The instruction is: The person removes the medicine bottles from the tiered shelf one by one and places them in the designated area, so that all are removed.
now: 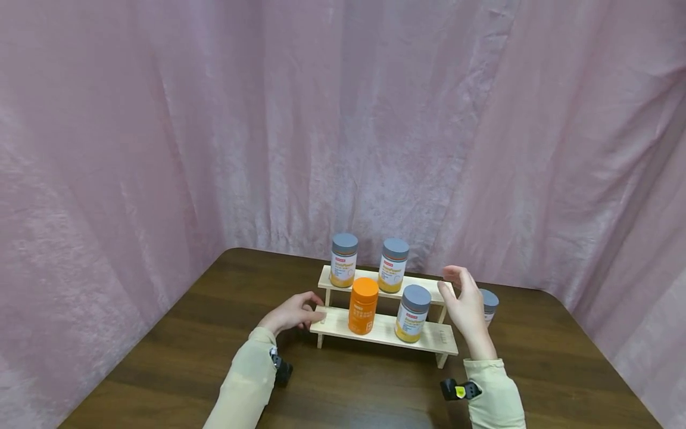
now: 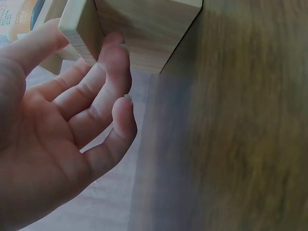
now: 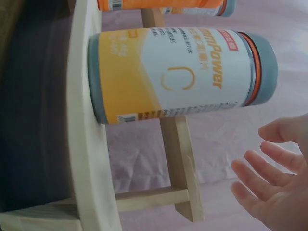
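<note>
From the wooden rack [image 1: 334, 325], the desk [image 1: 348, 387] stretches wide toward six o'clock; its far edge runs close at twelve, before the curtain [image 1: 375, 119]. Your left hand [image 1: 293, 311] pinches the rack's nine o'clock end. Your right hand [image 1: 467, 305], fingers loose and holding nothing, hovers near three, partly hiding a grey-lidded bottle [image 1: 489, 300]. An orange bottle [image 1: 363, 307] and three more bottles [image 1: 412, 316] occupy the rack's two steps.
</note>
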`<state>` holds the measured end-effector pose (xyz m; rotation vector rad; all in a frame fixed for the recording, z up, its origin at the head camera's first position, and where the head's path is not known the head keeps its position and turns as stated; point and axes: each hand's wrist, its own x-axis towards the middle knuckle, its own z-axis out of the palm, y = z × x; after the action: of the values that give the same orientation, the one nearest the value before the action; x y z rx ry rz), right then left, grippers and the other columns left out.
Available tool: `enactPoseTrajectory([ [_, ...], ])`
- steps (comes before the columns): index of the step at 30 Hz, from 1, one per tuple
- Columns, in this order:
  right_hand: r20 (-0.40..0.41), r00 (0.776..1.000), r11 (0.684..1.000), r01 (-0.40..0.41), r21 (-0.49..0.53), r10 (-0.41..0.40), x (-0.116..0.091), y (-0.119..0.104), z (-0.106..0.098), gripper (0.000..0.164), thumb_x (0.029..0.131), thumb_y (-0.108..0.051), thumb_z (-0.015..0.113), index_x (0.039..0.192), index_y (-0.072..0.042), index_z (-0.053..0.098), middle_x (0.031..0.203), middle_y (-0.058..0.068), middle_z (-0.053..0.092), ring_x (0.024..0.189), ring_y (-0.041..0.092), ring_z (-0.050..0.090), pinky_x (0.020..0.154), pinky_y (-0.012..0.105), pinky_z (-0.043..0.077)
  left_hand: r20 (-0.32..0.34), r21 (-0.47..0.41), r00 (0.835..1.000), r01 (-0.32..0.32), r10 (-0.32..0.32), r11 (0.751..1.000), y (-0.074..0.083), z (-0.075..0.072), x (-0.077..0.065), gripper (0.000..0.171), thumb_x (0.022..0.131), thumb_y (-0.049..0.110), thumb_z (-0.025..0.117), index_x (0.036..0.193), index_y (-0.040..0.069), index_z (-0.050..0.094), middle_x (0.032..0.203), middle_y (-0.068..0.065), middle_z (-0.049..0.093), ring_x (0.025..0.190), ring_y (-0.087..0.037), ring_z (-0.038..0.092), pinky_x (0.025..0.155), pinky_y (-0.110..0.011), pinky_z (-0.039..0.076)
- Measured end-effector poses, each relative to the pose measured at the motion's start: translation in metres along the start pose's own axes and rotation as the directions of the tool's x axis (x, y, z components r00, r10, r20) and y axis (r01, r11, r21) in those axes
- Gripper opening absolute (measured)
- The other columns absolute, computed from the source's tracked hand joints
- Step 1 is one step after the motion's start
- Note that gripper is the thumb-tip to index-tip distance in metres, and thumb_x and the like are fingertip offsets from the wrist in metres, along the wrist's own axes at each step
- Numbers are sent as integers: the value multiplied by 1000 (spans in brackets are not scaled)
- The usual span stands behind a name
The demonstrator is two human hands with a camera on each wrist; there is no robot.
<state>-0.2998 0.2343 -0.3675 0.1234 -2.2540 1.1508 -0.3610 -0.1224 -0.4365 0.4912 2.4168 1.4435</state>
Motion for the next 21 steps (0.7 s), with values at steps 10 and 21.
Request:
enactPoseTrajectory([
  [10,71,996,998,-59,13,58,-1,-3,8,34,92,-4,61,124,0,51,121,17,60,110,29,63,92,37,51,10,-13,1000,-17,17,1000,0,3,0,34,90,19,67,116,2,53,59,-1,52,54,-12,51,54,-24,43],
  [21,137,987,996,-90,27,86,10,-15,15,32,94,-11,61,124,-2,52,124,19,61,113,34,62,95,46,50,11,-13,1000,29,-29,1000,5,2,-3,34,91,21,66,117,3,52,59,1,52,54,-12,52,55,-24,42],
])
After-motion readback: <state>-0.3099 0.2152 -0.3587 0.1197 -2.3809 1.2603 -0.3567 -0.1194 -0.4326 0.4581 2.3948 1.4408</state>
